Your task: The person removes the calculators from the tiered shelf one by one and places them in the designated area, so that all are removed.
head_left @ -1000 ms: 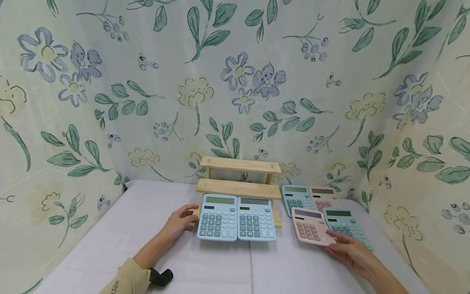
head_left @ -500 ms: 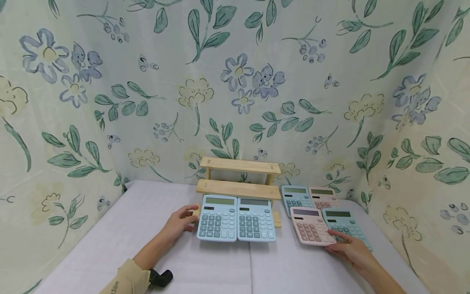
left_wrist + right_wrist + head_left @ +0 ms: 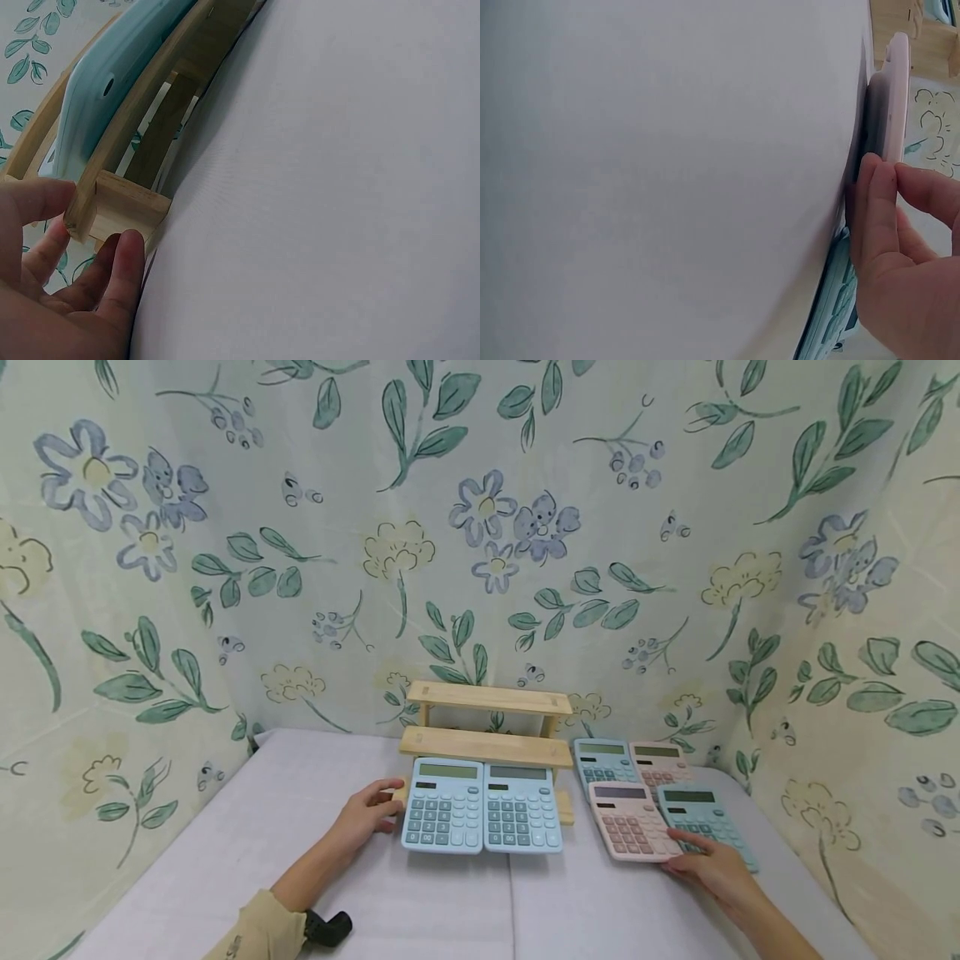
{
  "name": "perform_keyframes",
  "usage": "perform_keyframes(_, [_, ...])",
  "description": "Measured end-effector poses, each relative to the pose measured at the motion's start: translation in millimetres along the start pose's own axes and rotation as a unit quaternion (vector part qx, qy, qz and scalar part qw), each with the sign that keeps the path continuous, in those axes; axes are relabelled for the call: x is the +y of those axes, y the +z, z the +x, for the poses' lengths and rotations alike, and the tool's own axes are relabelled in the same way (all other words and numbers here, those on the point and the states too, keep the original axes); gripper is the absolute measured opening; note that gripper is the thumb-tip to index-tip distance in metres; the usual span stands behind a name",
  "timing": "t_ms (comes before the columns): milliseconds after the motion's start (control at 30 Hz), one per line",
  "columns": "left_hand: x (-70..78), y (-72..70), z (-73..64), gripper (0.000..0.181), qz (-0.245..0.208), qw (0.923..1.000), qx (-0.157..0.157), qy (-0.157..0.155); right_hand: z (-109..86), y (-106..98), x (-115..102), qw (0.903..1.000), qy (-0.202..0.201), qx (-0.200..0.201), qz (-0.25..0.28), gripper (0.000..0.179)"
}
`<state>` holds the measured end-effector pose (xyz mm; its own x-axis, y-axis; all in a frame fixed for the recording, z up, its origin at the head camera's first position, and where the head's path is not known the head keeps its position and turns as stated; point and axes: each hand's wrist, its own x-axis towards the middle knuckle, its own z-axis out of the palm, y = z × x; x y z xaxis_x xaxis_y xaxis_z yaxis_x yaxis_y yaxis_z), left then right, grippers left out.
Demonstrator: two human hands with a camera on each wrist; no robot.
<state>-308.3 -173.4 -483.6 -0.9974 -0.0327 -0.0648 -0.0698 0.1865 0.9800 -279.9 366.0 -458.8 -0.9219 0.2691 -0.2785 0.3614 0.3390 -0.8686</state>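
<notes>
Two light blue calculators, one on the left (image 3: 442,806) and one on the right (image 3: 522,810), lean side by side on the front of a wooden tiered stand (image 3: 487,746). My left hand (image 3: 365,817) holds the stand's left end. In the left wrist view, the thumb and fingers (image 3: 127,259) are around the end of its lowest rail (image 3: 90,196). On the right, my right hand (image 3: 708,868) pinches the lower right corner of a pink calculator (image 3: 632,822). The right wrist view shows that calculator (image 3: 897,97) edge-on, thumb on its face and fingers underneath.
A teal calculator (image 3: 705,818) lies just right of the held pink one, partly behind my right hand. Behind them lie a blue calculator (image 3: 603,760) and another pink calculator (image 3: 660,762). White cloth (image 3: 450,910) covers the table; floral curtains (image 3: 480,635) stand behind and at both sides.
The pink calculator and my right hand have shifted slightly to the left. My left hand keeps its place at the stand.
</notes>
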Motion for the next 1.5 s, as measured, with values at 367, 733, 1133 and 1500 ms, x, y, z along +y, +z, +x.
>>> perform_keyframes(367, [0.8,0.8,0.2,0.042,-0.002,1.0000,-0.005,0.000,-5.5,-7,0,0.9978,-0.005,0.012,-0.065,0.068])
perform_keyframes(733, [-1.2,0.5,1.9,0.042,-0.003,1.0000,0.003,-0.001,-20.9,-18,-4,0.9911,-0.022,0.035,-0.127,0.060])
perform_keyframes(1133, [-2.5,0.0,2.8,0.042,0.000,1.0000,0.005,-0.002,-7.9,-45,7,0.9891,-0.029,0.084,-0.117,0.060])
perform_keyframes(1500, [-3.0,-0.1,3.1,0.042,0.000,1.0000,0.002,0.000,-2.6,-55,14,0.9773,-0.022,0.156,-0.141,0.054])
